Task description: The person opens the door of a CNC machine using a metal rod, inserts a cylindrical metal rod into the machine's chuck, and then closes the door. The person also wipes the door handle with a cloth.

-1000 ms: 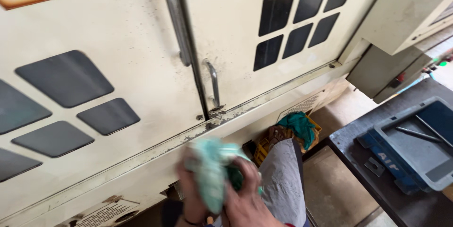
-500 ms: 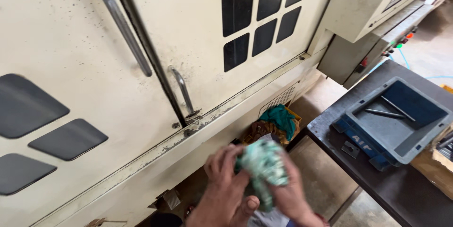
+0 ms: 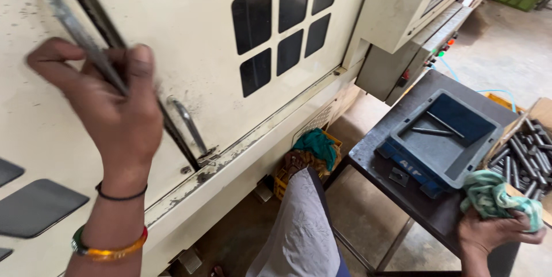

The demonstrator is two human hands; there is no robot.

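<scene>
- Gripping a metal handle on the cream machine door, the left hand is closed, fingers wrapped over the bar.
- Handle runs through the grip, long axis slanting from upper left to lower right.
- A 2nd, shorter handle sits just below and right of that hand, apart from it.
- Right hand is closed on a green rag, bunched above the fingers at the worktop edge.
- Rag lies just beside a grey tray holding 2 rods.
- A box of rods stands behind the rag.
</scene>
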